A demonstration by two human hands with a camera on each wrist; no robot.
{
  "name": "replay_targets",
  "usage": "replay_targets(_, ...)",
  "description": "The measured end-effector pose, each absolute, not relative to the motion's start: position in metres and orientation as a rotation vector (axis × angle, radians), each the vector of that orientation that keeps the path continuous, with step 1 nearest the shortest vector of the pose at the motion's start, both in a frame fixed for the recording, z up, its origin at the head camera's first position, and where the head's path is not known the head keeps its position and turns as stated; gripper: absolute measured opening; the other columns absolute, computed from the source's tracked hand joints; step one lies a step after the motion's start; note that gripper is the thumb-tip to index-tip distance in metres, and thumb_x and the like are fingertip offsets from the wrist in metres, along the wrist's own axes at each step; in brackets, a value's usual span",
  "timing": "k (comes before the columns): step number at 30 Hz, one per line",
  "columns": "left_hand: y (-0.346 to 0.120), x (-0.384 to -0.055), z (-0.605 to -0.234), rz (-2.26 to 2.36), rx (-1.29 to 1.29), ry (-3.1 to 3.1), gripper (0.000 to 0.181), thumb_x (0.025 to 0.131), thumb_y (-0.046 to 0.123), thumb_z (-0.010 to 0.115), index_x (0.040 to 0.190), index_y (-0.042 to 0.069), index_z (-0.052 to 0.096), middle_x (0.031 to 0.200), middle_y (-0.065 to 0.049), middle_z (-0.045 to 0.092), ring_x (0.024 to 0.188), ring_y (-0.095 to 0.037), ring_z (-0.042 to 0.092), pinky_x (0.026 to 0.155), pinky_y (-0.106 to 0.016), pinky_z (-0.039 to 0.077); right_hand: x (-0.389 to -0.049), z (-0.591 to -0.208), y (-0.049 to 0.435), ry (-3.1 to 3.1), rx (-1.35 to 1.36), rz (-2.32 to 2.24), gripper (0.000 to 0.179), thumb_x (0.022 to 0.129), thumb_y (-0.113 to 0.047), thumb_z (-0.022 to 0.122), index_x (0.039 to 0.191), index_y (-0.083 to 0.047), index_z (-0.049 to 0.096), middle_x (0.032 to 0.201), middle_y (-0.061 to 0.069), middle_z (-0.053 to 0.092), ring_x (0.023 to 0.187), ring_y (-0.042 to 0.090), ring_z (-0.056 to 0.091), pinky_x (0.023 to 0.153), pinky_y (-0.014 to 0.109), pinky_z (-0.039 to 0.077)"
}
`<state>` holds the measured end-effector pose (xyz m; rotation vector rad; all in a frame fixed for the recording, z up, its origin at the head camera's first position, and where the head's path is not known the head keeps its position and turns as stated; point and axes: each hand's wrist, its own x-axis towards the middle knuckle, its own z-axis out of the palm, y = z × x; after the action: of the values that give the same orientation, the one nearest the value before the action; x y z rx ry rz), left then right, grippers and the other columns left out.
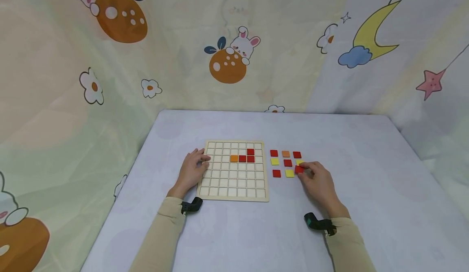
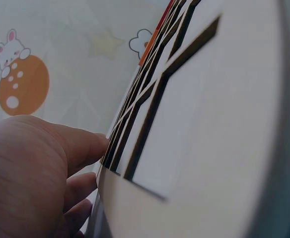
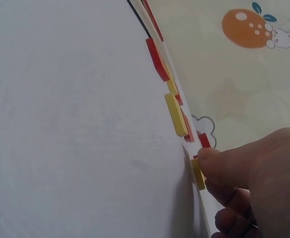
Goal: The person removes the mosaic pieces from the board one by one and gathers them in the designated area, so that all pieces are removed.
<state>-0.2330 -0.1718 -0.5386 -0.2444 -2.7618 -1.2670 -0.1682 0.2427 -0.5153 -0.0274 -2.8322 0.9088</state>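
A square wooden grid board point(image 1: 234, 200) lies on the table. Set in its squares are an orange tile point(image 1: 233, 158) and several red tiles point(image 1: 242, 159). At the board's left edge my left hand point(image 1: 191, 170) grips the rim, one digit over the top face and other fingers against the side, as the left wrist view shows. My right hand point(image 1: 319, 183) pinches a red tile point(image 1: 299, 169) between thumb and fingertips, at the near right of the loose tiles. That tile overlaps a yellow tile point(image 1: 299, 162) in the head view. In the right wrist view the thumb mostly hides the held piece.
Right of the board, loose tiles lie in rough rows: several red tiles point(image 1: 276, 173), an orange tile point(image 1: 286, 154) and yellow tiles point(image 1: 275, 161). A pale cloth covers the table point(image 1: 249, 239). Behind it hangs a printed curtain point(image 1: 183, 60).
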Motion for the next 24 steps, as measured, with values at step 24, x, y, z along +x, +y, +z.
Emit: replay_targets(24, -0.172, -0.232, -0.538, -1.289, -0.238, -2.76, 0.017, 0.095, 0.013, 0.063, 0.11, 0.009, 0.07, 0.149, -0.012, 0.046, 0.146, -0.03, 0.025, 0.125, -0.041, 0.007, -0.165, -0.514, 0.256, -2.881, -0.005, 0.912, 0.031, 0.089, -0.007, 0.069, 0.119, -0.003, 0.066, 0.113, 0.016, 0.06, 0.091, 0.028, 0.052, 0.075, 0.039, 0.051)
